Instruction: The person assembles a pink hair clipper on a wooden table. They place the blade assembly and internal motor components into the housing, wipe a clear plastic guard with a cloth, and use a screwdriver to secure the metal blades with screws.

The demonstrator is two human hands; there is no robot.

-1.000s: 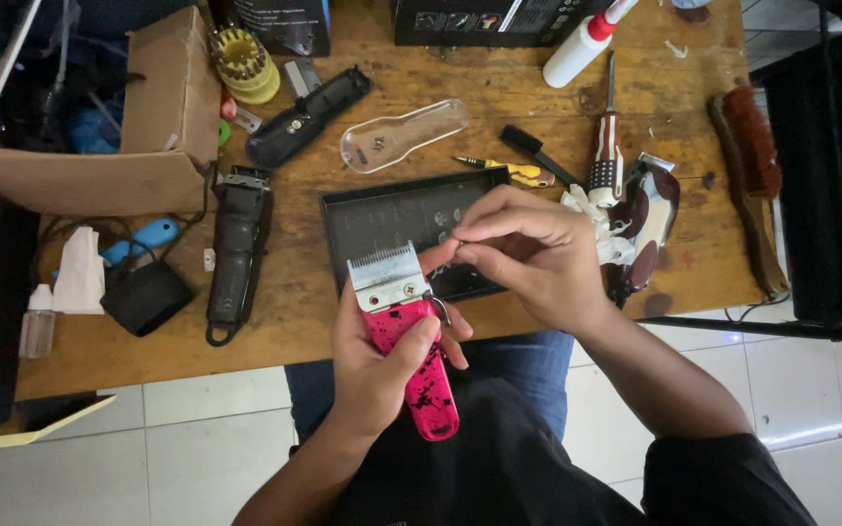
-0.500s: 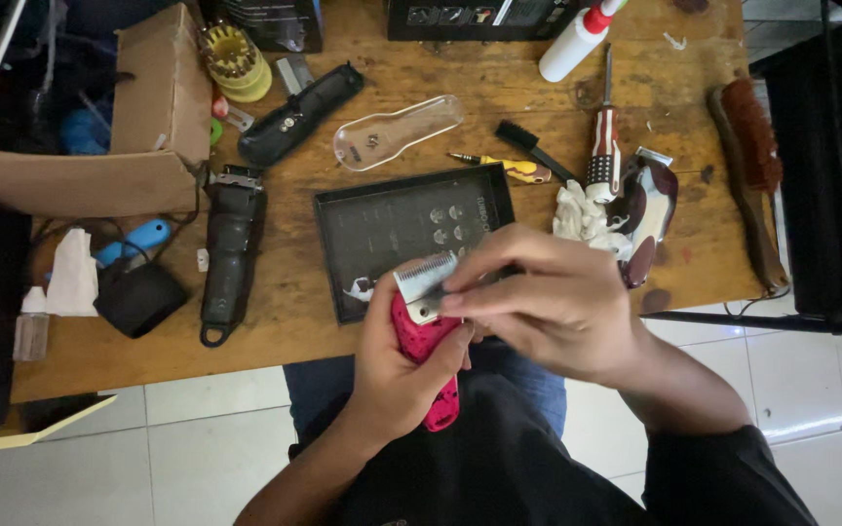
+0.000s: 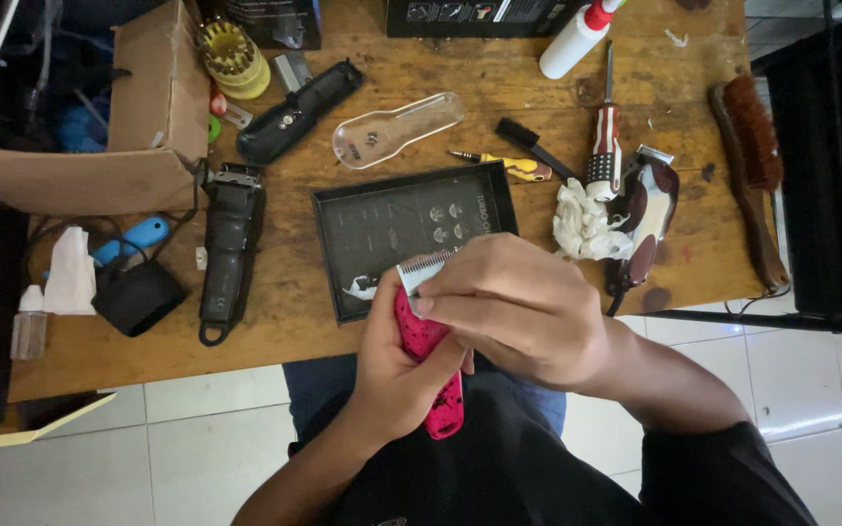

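While our left hand (image 3: 397,365) is grasping the pink clipper (image 3: 431,375) at the bench's (image 3: 499,88) near edge, our right hand (image 3: 518,307) is pinching its blade (image 3: 421,268) above the black tray (image 3: 382,219).

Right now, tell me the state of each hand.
Left hand: closed around the pink, black-speckled hair clipper.
Right hand: fingers closed over the clipper's metal blade.

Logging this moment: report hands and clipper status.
Left hand grips pink clipper. Right hand covers its blade. Black tray just beyond; nothing obstructing.
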